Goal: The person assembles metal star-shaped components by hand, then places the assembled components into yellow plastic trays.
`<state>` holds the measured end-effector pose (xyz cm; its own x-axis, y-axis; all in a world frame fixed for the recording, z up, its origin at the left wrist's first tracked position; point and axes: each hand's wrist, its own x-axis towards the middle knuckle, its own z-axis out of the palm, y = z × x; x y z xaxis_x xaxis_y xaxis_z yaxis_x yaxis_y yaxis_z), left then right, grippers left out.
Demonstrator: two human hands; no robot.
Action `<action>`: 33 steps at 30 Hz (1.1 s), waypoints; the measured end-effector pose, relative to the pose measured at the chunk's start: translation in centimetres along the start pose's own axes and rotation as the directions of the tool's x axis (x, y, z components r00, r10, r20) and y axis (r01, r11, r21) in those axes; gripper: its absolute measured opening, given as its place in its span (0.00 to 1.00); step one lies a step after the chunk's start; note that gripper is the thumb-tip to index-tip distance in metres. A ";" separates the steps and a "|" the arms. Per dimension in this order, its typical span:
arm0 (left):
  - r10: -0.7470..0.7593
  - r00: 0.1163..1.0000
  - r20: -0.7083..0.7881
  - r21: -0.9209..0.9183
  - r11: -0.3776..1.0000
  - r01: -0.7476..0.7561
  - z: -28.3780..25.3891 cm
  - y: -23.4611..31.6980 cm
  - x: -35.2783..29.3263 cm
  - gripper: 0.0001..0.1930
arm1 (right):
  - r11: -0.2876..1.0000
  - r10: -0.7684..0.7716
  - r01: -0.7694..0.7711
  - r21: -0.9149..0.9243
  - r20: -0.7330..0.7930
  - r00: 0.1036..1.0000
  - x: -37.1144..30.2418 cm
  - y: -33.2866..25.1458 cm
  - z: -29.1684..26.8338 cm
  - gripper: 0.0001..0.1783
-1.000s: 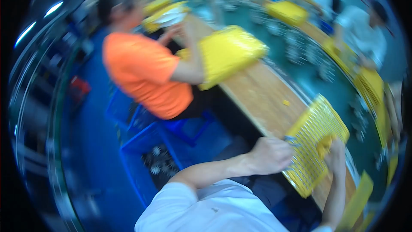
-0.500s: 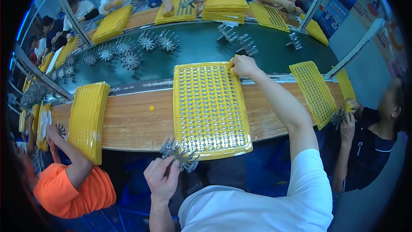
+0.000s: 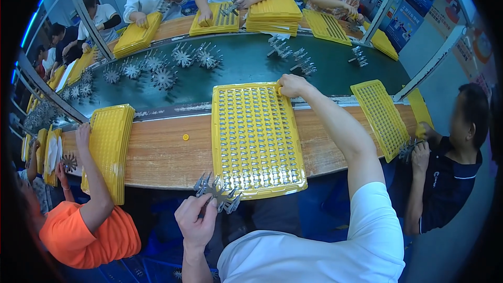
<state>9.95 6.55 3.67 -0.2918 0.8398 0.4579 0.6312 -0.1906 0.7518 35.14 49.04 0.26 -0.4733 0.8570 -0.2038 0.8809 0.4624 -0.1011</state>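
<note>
My left hand (image 3: 196, 221) pinches a grey star-shaped metal holder (image 3: 224, 197) with prongs around its rim. It hangs by the near left corner of a yellow plastic tray (image 3: 216, 126). Rows of small shiny metal pieces fill the tray's slots. At the tray's far right corner is my right hand (image 3: 294, 85), fingers closed and pointing down. A small yellow piece (image 3: 280, 90) shows at its fingertips; its exact kind is partly hidden by the fingers.
A yellow tray stack (image 3: 107, 147) stands left, beside a small yellow cap (image 3: 185, 137) on the wooden bench (image 3: 162, 152). Beyond, star-shaped holders (image 3: 164, 77) sit on the green belt (image 3: 236, 68). Co-workers sit on both sides and opposite; another filled tray (image 3: 380, 118) lies right.
My right hand has shifted slightly left along the tray's far edge. My left hand keeps the holder in nearly the same place. The co-worker at left has raised an arm to the tray stack.
</note>
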 end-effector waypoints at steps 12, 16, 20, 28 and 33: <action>0.190 0.982 -0.011 0.074 0.979 -0.189 -0.2 1.0 1.7 0.09 | 0.361 -0.657 0.730 0.580 -0.397 0.641 -16.1 -19.1 -3.0 0.12; 0.222 0.975 0.002 0.119 0.968 -0.220 -0.6 0.8 1.5 0.10 | 0.231 -0.715 0.703 0.672 -0.372 0.591 -17.5 -21.9 -1.9 0.10; 0.142 0.988 -0.062 0.028 0.990 -0.141 -1.4 0.8 0.3 0.12 | 0.263 -0.721 0.709 0.655 -0.355 0.595 -18.1 -22.3 -1.9 0.10; 0.191 0.981 0.030 0.125 0.973 -0.193 -3.1 1.0 1.3 0.08 | 0.162 -0.746 0.806 0.570 -0.464 0.478 -19.5 -22.6 -1.6 0.10; 0.253 0.966 0.057 0.206 0.944 -0.260 -2.8 0.7 1.6 0.07 | 0.368 -0.812 0.906 0.210 -0.402 0.423 -19.8 -22.8 -2.3 0.08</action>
<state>7.90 6.34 6.21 -0.0808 0.7917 0.6055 0.8192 -0.2933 0.4929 24.44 22.03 8.89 -0.9185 0.0781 0.3876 -0.1035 0.8986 -0.4263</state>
